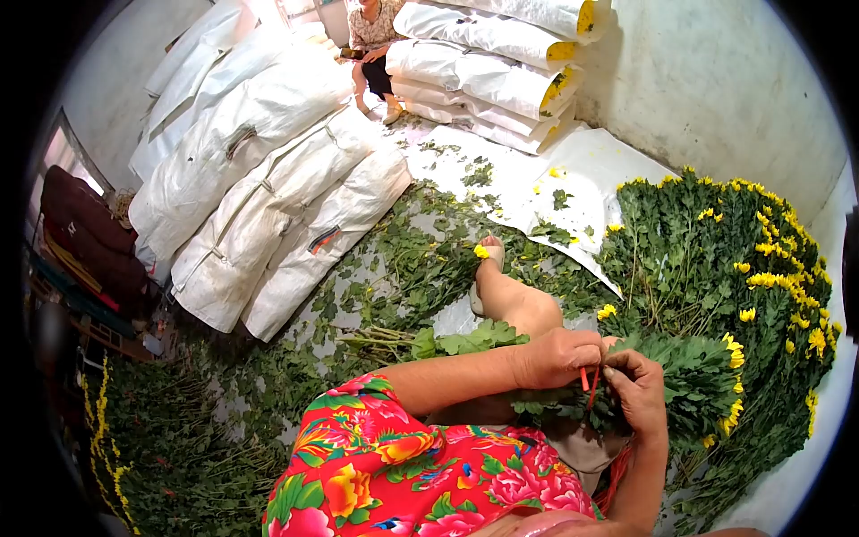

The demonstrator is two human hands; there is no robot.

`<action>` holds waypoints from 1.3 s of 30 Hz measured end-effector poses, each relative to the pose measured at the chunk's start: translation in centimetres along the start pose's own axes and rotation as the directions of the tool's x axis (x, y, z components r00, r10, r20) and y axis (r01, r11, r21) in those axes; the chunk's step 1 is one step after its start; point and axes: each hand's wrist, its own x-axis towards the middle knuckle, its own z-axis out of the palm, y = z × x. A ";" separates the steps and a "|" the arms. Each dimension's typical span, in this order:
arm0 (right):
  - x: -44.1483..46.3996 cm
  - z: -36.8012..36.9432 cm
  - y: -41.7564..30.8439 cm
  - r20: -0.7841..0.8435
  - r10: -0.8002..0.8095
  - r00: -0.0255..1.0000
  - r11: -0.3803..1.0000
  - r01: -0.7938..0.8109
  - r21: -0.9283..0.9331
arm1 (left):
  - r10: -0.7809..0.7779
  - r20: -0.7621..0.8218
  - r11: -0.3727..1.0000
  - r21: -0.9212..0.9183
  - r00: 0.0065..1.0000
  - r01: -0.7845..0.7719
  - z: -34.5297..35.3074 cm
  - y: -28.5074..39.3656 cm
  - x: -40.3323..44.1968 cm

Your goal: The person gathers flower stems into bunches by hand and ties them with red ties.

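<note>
A bunch of yellow chrysanthemums (684,376) lies across my lap, its flower heads facing right and its leafy stems running left under my hands. My left hand (564,356) is closed, with a red tie (584,379) sticking out below its fingers. Close beside it, my right hand (637,387) has thumb and fingers pinched together at the same red tie, against the stems. Exactly how the tie passes round the stems is hidden by my fingers. More red strands (616,474) hang by my right forearm.
A large heap of chrysanthemums (680,242) stands at the right. Cut stems and leaves (394,268) litter the floor. White wrapped bundles (295,206) lie at left, and more stacked sacks (474,76) stand behind. A seated person (374,45) holds a phone at the back.
</note>
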 end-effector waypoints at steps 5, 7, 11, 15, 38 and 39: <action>0.5 -0.6 -0.6 0.068 0.030 0.997 0.989 -0.040 0.144 | -0.167 0.028 0.961 -0.217 0.986 0.169 0.1 -1.1 -0.6; 0.6 -0.4 -0.6 0.089 0.040 0.995 0.979 -0.056 0.198 | -0.308 0.070 0.932 -0.177 0.949 0.316 -0.2 -1.0 -0.6; -0.5 0.7 0.7 -0.008 -0.135 0.991 0.985 0.135 0.107 | -0.382 0.111 0.916 -0.090 0.918 0.392 -0.1 -1.3 -0.8; -4.7 2.6 2.1 0.162 -0.452 0.877 0.596 0.432 -0.677 | -0.507 0.185 0.859 0.191 0.842 0.475 0.9 -2.3 -2.1; -3.7 2.5 2.6 -0.026 -0.155 0.988 0.960 0.157 0.233 | -0.555 0.697 -0.078 -0.588 0.455 0.805 0.8 -2.4 0.7; -3.6 2.5 1.2 -0.035 -0.102 0.994 0.975 0.107 0.195 | -0.558 0.674 -0.027 -0.598 0.484 0.801 1.1 -2.6 0.9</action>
